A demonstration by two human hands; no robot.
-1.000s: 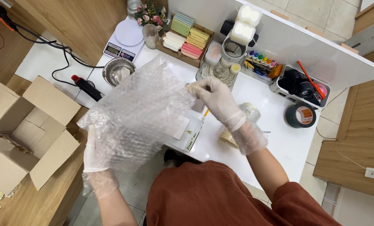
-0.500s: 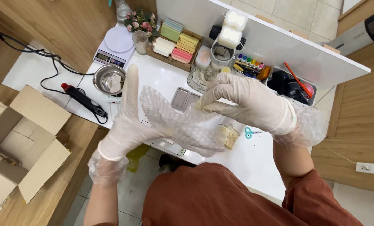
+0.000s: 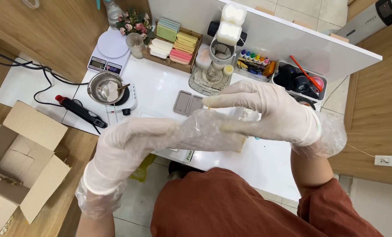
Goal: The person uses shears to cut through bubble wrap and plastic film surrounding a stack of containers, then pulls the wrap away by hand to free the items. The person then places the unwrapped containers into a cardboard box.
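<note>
Bubble wrap, clear and crinkled, is bundled around a small pale object that cannot be made out through the plastic, and the bundle is held in the air above the white bench, between both gloved hands. It looks light, soft and springy, slick against the thin gloves, so it is likely to slip or spring open unless gripped across the folded layers rather than at a loose edge; whatever is inside may well be fragile. Left hand comes in from the lower left, forearm angled up, fingers curled and closed around the left end of the bundle. Right hand reaches across from the right, palm down, fingers long and laid flat together over the top of the wrap, pressing it down. Behind them on the bench stand a metal bowl on a small hotplate, a scale and a tray of soap bars. An open cardboard box sits at lower left.
</note>
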